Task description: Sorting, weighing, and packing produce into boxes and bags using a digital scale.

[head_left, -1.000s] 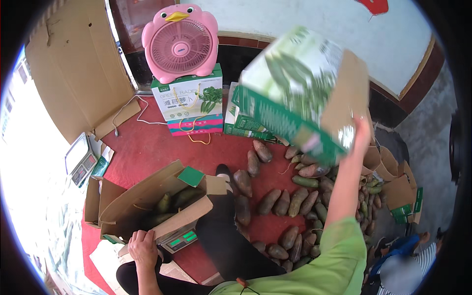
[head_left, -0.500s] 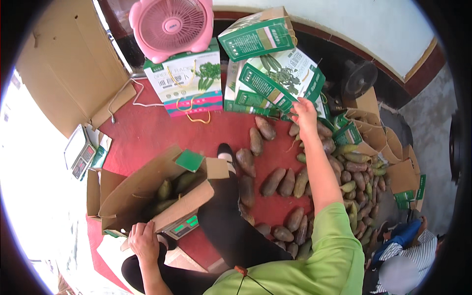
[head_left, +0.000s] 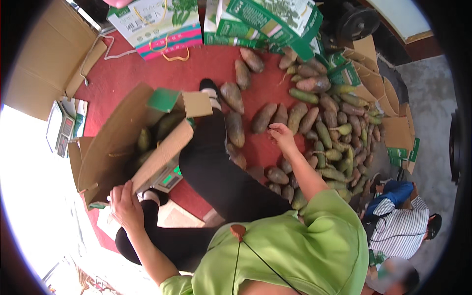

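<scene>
An open cardboard box (head_left: 105,142) with several green radishes (head_left: 144,140) inside stands on a scale (head_left: 172,179) with lit green digits. My left hand (head_left: 127,209) grips the near corner of this box, thumb and fingers around its edge. To the right, my right hand (head_left: 283,139) hovers over the red floor mat by the loose radishes. Its fingers are loosely bent and apart, with nothing visible in them. Just beyond that hand lie brownish-purple radishes (head_left: 264,118), and a large pile of green and purple radishes (head_left: 339,132) spreads to its right.
Printed white-and-green cartons (head_left: 275,24) and a carton with yellow cord handles (head_left: 157,24) stand at the far side. A second scale (head_left: 61,130) is at the left. Opened cardboard boxes (head_left: 376,83) border the pile. Another person in a striped shirt (head_left: 400,228) is at the lower right.
My right hand has left the printed carton at the far side and drawn back toward me, over the radishes. My left hand stays on the box edge. The view has tilted toward me.
</scene>
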`<state>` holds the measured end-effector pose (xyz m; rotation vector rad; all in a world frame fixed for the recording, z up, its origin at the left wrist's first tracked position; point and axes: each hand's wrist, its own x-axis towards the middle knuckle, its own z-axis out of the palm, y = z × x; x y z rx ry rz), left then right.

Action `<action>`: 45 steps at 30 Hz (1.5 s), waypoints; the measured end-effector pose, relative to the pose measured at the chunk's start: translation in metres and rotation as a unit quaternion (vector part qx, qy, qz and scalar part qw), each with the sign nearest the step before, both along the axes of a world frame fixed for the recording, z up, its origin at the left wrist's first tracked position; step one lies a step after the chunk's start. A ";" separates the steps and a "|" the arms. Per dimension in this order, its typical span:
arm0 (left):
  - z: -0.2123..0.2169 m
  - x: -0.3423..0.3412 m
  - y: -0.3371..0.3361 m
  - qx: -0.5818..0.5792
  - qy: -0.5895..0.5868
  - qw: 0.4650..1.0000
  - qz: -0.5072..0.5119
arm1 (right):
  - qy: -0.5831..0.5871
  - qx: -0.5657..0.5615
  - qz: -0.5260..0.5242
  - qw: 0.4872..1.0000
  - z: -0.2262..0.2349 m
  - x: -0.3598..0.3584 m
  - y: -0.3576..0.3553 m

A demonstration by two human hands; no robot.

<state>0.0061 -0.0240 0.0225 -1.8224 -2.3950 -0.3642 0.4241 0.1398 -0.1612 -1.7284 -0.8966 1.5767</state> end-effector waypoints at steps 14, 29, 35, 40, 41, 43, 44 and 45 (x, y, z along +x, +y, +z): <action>-0.006 -0.003 -0.003 0.006 -0.001 1.000 -0.009 | -0.165 -0.099 0.410 0.892 -0.099 0.047 -0.167; -0.007 -0.012 -0.016 0.060 0.001 0.998 -0.017 | -0.469 -0.072 0.382 0.793 -0.069 0.080 -0.149; -0.004 -0.010 -0.013 0.063 0.032 0.997 -0.037 | -0.541 -0.062 0.362 0.757 -0.062 0.106 -0.131; -0.001 -0.005 -0.011 0.053 0.044 0.998 -0.015 | -0.559 -0.052 0.404 0.722 -0.064 0.101 -0.136; 0.000 -0.006 -0.011 0.054 0.044 0.997 -0.020 | -0.565 -0.058 0.417 0.710 -0.065 0.100 -0.137; 0.002 -0.004 -0.011 0.055 0.041 0.998 -0.018 | -0.568 -0.058 0.434 0.697 -0.060 0.097 -0.134; 0.002 -0.005 -0.012 0.053 0.045 0.998 -0.012 | -0.588 -0.060 0.453 0.667 -0.054 0.098 -0.132; 0.002 -0.005 -0.012 0.057 0.046 0.997 -0.013 | -0.609 -0.062 0.471 0.635 -0.050 0.101 -0.129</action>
